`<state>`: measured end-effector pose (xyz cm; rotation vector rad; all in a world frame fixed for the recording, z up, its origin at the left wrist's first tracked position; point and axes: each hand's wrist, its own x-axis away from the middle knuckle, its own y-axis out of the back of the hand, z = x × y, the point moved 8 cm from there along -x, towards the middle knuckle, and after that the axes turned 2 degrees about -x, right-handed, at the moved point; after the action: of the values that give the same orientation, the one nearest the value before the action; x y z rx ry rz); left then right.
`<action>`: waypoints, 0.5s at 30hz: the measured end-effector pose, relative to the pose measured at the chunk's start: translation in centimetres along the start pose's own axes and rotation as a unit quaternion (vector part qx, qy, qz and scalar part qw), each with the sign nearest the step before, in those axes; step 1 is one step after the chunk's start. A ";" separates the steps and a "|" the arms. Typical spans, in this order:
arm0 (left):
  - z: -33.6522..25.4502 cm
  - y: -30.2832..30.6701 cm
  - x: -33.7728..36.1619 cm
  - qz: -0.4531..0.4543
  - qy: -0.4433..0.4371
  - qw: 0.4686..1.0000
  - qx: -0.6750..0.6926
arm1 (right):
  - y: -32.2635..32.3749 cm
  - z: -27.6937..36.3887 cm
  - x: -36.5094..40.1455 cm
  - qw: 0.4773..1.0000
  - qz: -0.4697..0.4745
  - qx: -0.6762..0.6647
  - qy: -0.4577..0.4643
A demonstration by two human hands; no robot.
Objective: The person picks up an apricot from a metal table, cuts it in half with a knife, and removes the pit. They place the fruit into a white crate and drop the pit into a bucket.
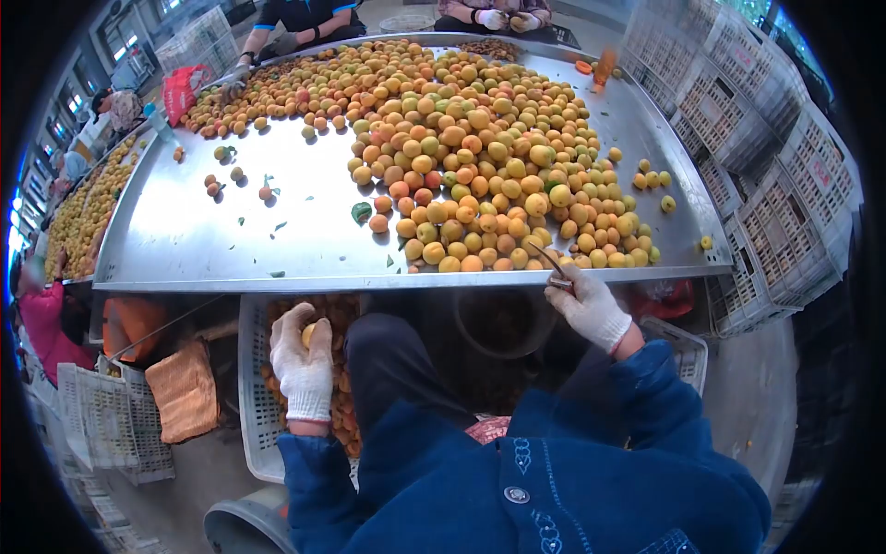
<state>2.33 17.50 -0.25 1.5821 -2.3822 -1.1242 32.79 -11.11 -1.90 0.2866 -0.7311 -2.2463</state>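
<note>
White gloves cover both of my hands. My left hand (pixel 303 360) is closed on an apricot (pixel 308 334), of which only a small yellow part shows. It is over a white plastic crate (pixel 251 388) that contains many orange apricot pieces (pixel 345 415). At the front edge of the metal table (pixel 305 222), my right hand (pixel 588 307) grips a small knife (pixel 544 256), its thin blade pointing up and left. Just beyond the knife, a large heap of whole yellow-orange apricots (pixel 498 157) covers the table's middle and right.
Stacked white crates (pixel 757 212) stand to the right. Beneath the table is a dark round bucket (pixel 503 323). A grey bucket (pixel 245 526) stands at lower left, near an orange-brown cloth (pixel 182 392). Two people with gloved hands (pixel 509 20) sit across the table.
</note>
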 end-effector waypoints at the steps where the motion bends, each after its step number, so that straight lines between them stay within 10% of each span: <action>1: 0.4 0.2 -0.3 -0.032 -0.012 0.999 -0.022 | 0.2 1.3 -0.8 0.998 0.016 0.039 0.036; 4: 0.2 -3.9 -0.8 0.064 0.146 0.941 0.299 | 1.4 3.1 -4.4 0.994 0.011 0.104 0.033; 15: -11.5 -16.1 -1.5 0.390 0.079 0.819 0.415 | 2.0 9.5 -20.6 0.936 -0.022 0.331 0.120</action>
<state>20.43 9.32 -1.04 0.5048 -3.0544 0.2357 44.48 6.51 6.63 0.8901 -1.3366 -1.8877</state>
